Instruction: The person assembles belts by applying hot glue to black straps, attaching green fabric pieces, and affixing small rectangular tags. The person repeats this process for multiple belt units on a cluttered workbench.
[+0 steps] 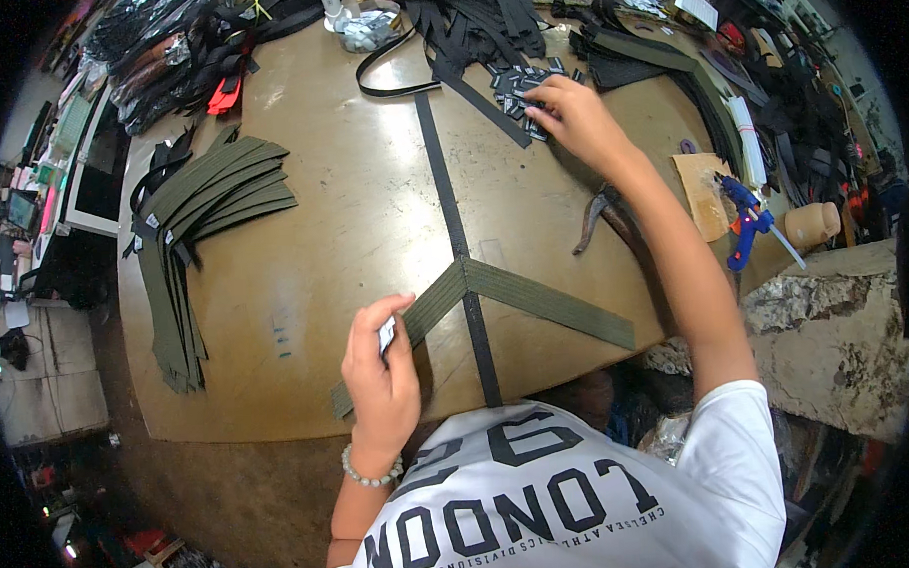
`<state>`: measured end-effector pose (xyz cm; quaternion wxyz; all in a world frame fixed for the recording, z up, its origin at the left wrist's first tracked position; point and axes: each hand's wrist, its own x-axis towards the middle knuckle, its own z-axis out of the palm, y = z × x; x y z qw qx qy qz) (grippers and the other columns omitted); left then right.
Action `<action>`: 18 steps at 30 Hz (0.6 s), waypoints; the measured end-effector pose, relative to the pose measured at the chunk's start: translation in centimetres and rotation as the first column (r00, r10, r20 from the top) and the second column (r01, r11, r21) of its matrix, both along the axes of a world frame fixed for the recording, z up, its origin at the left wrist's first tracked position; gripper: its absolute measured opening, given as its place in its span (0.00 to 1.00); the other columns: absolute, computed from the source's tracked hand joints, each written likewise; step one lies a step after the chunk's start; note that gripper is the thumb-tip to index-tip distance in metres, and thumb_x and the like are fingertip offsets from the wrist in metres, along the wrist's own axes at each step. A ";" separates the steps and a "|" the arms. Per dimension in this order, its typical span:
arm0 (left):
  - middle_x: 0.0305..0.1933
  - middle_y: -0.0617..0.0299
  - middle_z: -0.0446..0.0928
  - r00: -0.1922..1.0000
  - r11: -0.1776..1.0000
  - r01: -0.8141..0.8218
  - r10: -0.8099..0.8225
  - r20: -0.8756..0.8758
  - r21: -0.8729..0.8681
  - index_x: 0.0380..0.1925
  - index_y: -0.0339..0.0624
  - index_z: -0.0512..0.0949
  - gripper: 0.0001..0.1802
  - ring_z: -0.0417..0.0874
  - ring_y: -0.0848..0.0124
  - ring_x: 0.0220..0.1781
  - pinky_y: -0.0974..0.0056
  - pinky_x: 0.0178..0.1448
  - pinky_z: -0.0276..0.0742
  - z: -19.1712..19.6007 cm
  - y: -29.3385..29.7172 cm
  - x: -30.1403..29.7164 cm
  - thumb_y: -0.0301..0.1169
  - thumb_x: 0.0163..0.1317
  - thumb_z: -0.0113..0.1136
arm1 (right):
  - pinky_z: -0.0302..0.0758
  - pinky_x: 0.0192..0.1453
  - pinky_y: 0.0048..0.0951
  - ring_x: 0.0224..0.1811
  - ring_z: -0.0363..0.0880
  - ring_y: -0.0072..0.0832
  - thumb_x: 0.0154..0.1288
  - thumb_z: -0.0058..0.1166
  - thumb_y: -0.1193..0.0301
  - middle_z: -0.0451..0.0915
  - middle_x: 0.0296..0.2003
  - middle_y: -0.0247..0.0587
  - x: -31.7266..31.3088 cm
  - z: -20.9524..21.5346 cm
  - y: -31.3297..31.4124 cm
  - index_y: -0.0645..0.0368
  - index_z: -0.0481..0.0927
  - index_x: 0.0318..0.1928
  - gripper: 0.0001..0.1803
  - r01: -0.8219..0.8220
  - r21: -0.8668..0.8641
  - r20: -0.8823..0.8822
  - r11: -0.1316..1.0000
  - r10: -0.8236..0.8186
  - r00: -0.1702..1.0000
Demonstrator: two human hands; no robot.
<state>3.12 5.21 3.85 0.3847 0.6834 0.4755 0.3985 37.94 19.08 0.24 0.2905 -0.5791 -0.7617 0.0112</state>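
My left hand (380,372) is closed on a small white label (387,334) with some dark on it. It is over the left arm of a V-shaped olive-green webbing strap (545,296), which lies near the table's front edge. A long black strip (436,164) runs beneath the strap's peak, from front to back. At the far side, my right hand (574,120) reaches into a pile of small black labels (513,87). Its thumb and fingers are bent and a little apart, with labels showing between them. I see none clearly gripped.
Stacked olive straps (216,192) lie at the left. Black webbing (475,23) is heaped behind the labels. To the right are a dark curved-handled tool (594,217), a blue glue gun (744,214) on brown card and a tan cone (813,223). A plastic tub (366,29) stands at the back.
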 end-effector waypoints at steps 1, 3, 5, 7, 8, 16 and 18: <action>0.37 0.55 0.75 0.997 0.999 -0.035 0.032 -0.073 -0.034 0.56 0.41 0.74 0.14 0.73 0.70 0.27 0.66 0.32 0.71 0.0 -0.2 0.3 0.26 0.72 0.52 | 0.77 0.48 0.40 0.42 0.81 0.47 0.65 0.59 0.71 0.80 0.37 0.50 0.0 -0.3 0.9 0.63 0.83 0.42 0.09 -0.040 -0.008 0.053 0.999 0.040 0.998; 0.39 0.51 0.79 0.972 0.990 -0.110 0.088 -0.218 -0.092 0.55 0.44 0.76 0.15 0.78 0.62 0.28 0.61 0.35 0.74 -0.3 -0.5 0.8 0.27 0.68 0.58 | 0.77 0.47 0.40 0.42 0.80 0.47 0.66 0.58 0.71 0.80 0.36 0.51 0.1 0.3 1.2 0.62 0.83 0.44 0.10 -0.020 0.022 -0.031 1.000 0.021 0.999; 0.36 0.52 0.80 0.930 0.998 -0.029 0.046 -0.365 0.052 0.56 0.50 0.77 0.20 0.82 0.56 0.31 0.57 0.37 0.77 -0.9 -0.7 1.0 0.28 0.63 0.63 | 0.76 0.45 0.39 0.40 0.81 0.45 0.67 0.57 0.70 0.79 0.35 0.51 0.0 2.0 0.4 0.61 0.83 0.45 0.10 0.048 0.039 -0.091 0.998 -0.045 0.995; 0.36 0.50 0.81 0.831 0.998 0.062 -0.047 -0.555 0.008 0.54 0.49 0.79 0.16 0.83 0.53 0.34 0.56 0.39 0.78 -1.3 -1.2 0.7 0.29 0.65 0.62 | 0.77 0.42 0.36 0.36 0.82 0.40 0.69 0.57 0.69 0.79 0.33 0.49 0.0 4.1 -1.6 0.59 0.83 0.47 0.10 0.220 -0.013 -0.128 0.975 -0.220 0.967; 0.37 0.52 0.82 0.835 0.998 0.059 -0.047 -0.548 0.005 0.52 0.50 0.81 0.18 0.83 0.52 0.37 0.54 0.40 0.79 -1.5 -1.3 0.6 0.27 0.61 0.64 | 0.77 0.38 0.31 0.30 0.81 0.28 0.71 0.56 0.67 0.80 0.29 0.43 0.0 5.2 -2.9 0.61 0.83 0.47 0.11 0.209 -0.335 -0.314 0.919 -0.318 0.894; 0.26 0.60 0.73 0.905 0.969 0.205 -0.132 -0.403 0.142 0.46 0.51 0.82 0.17 0.80 0.59 0.26 0.57 0.31 0.76 -1.9 -2.1 -1.5 0.25 0.54 0.66 | 0.79 0.39 0.30 0.32 0.82 0.29 0.67 0.60 0.73 0.84 0.32 0.43 -10.9 4.3 -15.9 0.67 0.83 0.45 0.11 -0.225 -0.327 -0.568 0.918 -0.001 0.823; 0.21 0.63 0.70 0.906 0.935 0.268 -0.164 -0.390 0.230 0.39 0.50 0.83 0.11 0.77 0.65 0.22 0.63 0.28 0.73 -1.7 -3.0 -2.3 0.30 0.54 0.70 | 0.78 0.41 0.34 0.34 0.82 0.37 0.65 0.60 0.75 0.83 0.34 0.47 -12.9 3.2 -16.1 0.66 0.82 0.44 0.09 -0.200 -0.240 -0.489 0.950 0.060 0.870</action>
